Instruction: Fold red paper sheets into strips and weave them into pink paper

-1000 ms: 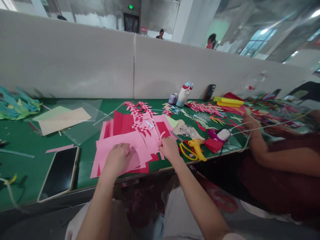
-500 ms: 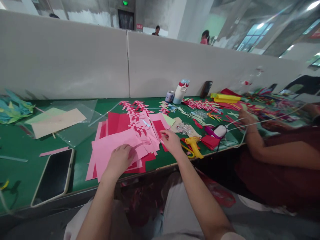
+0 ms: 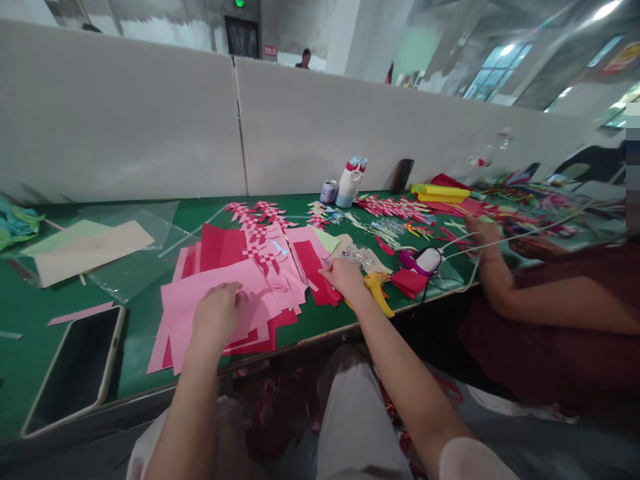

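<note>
Two things could go wrong, I judge, close to the front edge of the green table (image 3: 140,370): the sheets overlap loosely there, so a drag of the left wrist might slide some off, and the right forearm passes right beside the yellow glue gun (image 3: 379,293), so a sideways bump could knock that down too. Farther in, a push on the top sheet might bend the loose woven paper pieces (image 3: 260,230). That pink sheet (image 3: 257,297) lies below the left hand (image 3: 217,313), whose fingers are loosely bent and a little apart, grasping nothing visible; whether they press on it, I cannot tell. The right hand (image 3: 345,277) has thumb and forefinger brought nearly together, just at the right side of the red paper (image 3: 307,263); whether they pinch a bit of it is too small to tell. The woven pieces lie beyond both hands' fingertips, well short of the bottle (image 3: 351,183).
</note>
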Demonstrator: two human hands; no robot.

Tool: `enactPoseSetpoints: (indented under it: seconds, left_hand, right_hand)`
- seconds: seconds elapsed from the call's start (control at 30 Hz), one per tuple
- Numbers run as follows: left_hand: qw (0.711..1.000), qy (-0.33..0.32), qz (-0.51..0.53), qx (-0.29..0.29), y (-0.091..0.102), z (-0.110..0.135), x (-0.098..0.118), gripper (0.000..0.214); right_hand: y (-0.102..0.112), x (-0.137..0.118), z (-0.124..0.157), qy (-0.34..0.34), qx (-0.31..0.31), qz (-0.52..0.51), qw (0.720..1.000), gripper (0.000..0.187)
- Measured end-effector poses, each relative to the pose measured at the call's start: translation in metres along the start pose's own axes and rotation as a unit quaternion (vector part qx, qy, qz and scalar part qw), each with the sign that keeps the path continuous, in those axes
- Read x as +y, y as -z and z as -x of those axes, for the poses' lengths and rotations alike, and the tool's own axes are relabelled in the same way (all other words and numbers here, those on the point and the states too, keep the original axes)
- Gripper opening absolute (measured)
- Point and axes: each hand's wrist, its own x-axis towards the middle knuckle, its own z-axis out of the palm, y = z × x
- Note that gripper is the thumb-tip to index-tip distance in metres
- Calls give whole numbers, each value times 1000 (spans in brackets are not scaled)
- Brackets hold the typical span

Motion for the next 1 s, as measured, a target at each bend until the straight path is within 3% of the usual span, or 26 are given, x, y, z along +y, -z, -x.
enactPoseSetpoints:
  seconds: [0.17,0.33,0.7,0.87,1.0]
  left_hand:
    - [1000,2,13,4,2,-1,15,40]
    - [999,3,37,2,1,-6,30,38]
    - [990,23,142,11,-9,-26,65,29]
    - [984,30,174,13,-13,-31,74,26]
    - [975,49,218,14,-17,-34,74,23]
  right_hand:
    - [-9,-2,-7,13,-20,-21,999,22]
    - [-8,-1,-11,36,-17,-104,994,15]
    - [32,3,-38,94,101,-246,959,13]
    - [45,-2,-43,176,152,-213,949,9]
    - [49,-5,-51,199,137,-214,946,10]
